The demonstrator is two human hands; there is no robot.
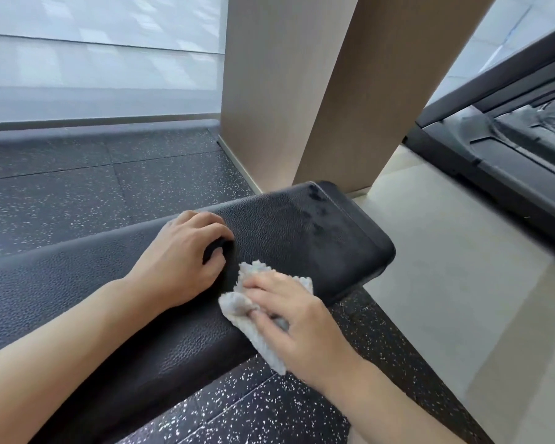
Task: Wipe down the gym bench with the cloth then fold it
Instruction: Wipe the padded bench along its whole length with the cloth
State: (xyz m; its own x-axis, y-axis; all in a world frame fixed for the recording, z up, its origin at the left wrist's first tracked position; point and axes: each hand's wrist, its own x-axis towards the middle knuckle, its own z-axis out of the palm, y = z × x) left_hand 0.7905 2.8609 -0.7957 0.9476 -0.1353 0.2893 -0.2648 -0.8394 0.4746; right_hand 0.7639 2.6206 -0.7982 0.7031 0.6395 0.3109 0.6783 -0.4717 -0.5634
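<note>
Bench padding fills the middle of the head view: a long black pebbled-leather gym bench (289, 225) whose long axis runs from about eight o'clock at the lower left up to two o'clock, where its rounded end stops just short of a tall beige wood-grain pillar (302, 91). Darker streaks near that far end look like damp patches, though that is a judgement. Around it lies black white-speckled rubber flooring (77, 193), giving way at three o'clock to pale smooth flooring (446, 283), with the dark base of a treadmill-like machine (510, 149) at the upper right.

Next in size, the left hand (180, 261) rests on the bench top toward the far edge, its fingers (215, 235) curled loosely against the leather and holding nothing, apparently bracing. The right hand (289, 318) lies at the near edge, at roughly four o'clock from the left hand, its fingers (263, 290) spread flat and pressing down on the cloth rather than pinching it.

Smallest, the light grey fuzzy microfibre cloth (237, 309) sits crumpled under that right hand. Its long axis runs from about eleven o'clock on the bench top down to five o'clock, where its tail hangs over the near edge.

Unwiped-looking leather lies mainly toward two o'clock from the right fingers, so the right hand, already on the cloth, is the nearer one for a stroke along the bench's length. Folding has not begun.
</note>
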